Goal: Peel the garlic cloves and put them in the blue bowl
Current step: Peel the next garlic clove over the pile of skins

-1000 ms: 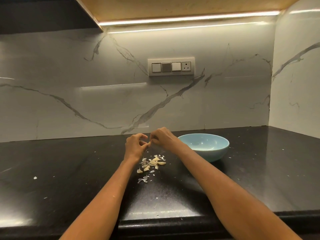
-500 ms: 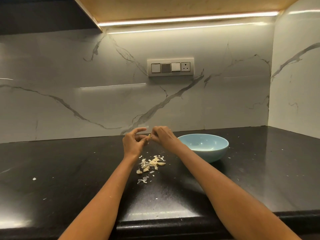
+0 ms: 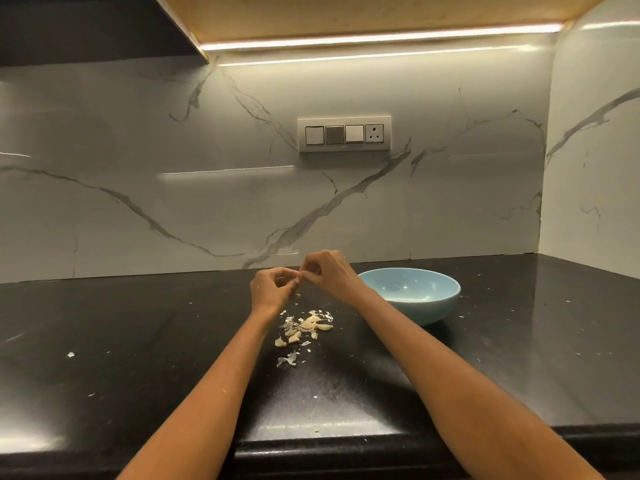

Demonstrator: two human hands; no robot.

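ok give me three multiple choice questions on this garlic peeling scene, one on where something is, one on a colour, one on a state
1. Where does the pile of garlic cloves and skins lie?
A. inside the bowl
B. on the countertop below the hands
C. on a plate

2. What colour is the bowl?
A. red
B. light blue
C. black

3. What are the two hands doing?
A. resting flat on the counter
B. lifting the bowl
C. pinching a small piece between them, above the counter

Answers:
1 B, the pile sits on the black counter, left of the bowl.
2 B, the bowl's wall is pale blue.
3 C, the left hand and right hand meet at their fingertips, in the air.
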